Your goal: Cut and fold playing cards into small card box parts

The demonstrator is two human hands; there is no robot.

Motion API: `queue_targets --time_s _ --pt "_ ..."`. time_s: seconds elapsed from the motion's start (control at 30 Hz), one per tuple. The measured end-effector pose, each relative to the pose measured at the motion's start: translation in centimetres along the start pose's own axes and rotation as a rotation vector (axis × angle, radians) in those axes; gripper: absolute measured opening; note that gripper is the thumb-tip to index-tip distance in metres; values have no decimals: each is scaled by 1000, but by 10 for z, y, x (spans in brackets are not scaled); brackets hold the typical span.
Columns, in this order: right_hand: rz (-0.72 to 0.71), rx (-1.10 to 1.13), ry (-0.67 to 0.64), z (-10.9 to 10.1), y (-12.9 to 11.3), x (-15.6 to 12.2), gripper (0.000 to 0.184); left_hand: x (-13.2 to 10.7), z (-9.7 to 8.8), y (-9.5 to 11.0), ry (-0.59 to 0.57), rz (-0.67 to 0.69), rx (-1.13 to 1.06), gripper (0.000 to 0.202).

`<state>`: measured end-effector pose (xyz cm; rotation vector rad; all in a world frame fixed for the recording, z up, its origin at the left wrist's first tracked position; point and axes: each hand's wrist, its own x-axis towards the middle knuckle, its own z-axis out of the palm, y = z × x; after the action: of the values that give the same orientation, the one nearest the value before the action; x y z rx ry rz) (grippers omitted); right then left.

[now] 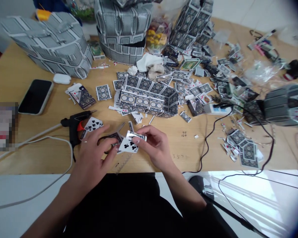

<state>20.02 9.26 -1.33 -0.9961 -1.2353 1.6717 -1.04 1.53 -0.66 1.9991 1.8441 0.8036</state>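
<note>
One card [126,146] (clubs showing), pinched in right hand [156,145], left hand [95,152] near

Across the middle of the frame, a pale wooden tabletop [183,148]; at upper right, a whitish wall [238,10]; below, a pale floor [20,188], brightly streaked with light at lower right.

Clubs [126,145] on held card [122,148], spades [93,126] on loose card [96,121], "124" [184,136] on tabletop [188,145]
</note>
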Motion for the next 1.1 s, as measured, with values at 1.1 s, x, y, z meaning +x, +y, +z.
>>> queue_targets --time_s 1.1 --pt "-5 -60 -21 15 -6 -7 19 14 2 23 9 -203 -467 12"
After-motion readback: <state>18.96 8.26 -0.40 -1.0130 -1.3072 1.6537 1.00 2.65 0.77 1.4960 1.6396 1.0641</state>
